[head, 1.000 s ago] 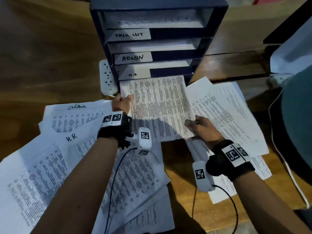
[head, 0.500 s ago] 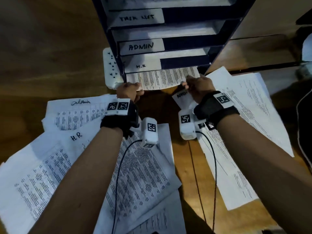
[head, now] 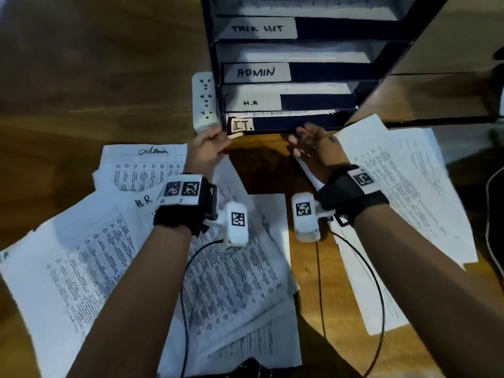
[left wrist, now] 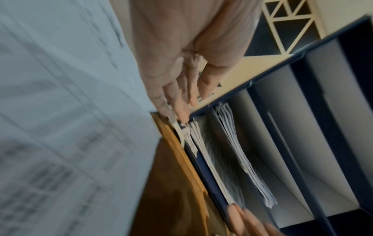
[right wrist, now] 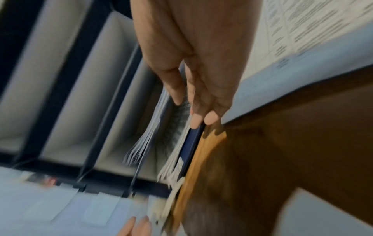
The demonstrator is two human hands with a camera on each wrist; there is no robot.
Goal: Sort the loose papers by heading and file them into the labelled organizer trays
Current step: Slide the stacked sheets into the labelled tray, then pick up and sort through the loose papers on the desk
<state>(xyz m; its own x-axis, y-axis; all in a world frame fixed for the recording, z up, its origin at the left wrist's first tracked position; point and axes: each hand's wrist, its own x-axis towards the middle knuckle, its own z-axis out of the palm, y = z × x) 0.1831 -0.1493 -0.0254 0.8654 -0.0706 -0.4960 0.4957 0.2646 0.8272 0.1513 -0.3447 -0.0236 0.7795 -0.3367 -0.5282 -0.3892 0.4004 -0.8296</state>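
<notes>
The dark blue organizer (head: 381,66) stands at the back of the desk, its trays labelled TASK LIST, ADMIN, H.R and I.T. Printed sheets (left wrist: 218,167) lie inside the bottom I.T tray (head: 272,124), also seen as the sheets (right wrist: 177,135) in the right wrist view. My left hand (head: 211,144) is at the tray's front left corner, its straight fingers (left wrist: 181,115) touching the lip. My right hand (head: 313,141) is at the front right, fingers (right wrist: 199,118) straight against the lip. Neither hand holds anything.
Loose papers cover the wooden desk: an "admin" sheet (head: 141,165) and an "H.R" sheet (head: 109,241) on the left, more sheets (head: 395,186) on the right. A white power strip (head: 203,102) lies left of the organizer. A cable (head: 491,214) runs along the right edge.
The printed sheet both hands held has slid fully into the bottom I.T tray. Both hands followed it forward to the tray's front and let go.
</notes>
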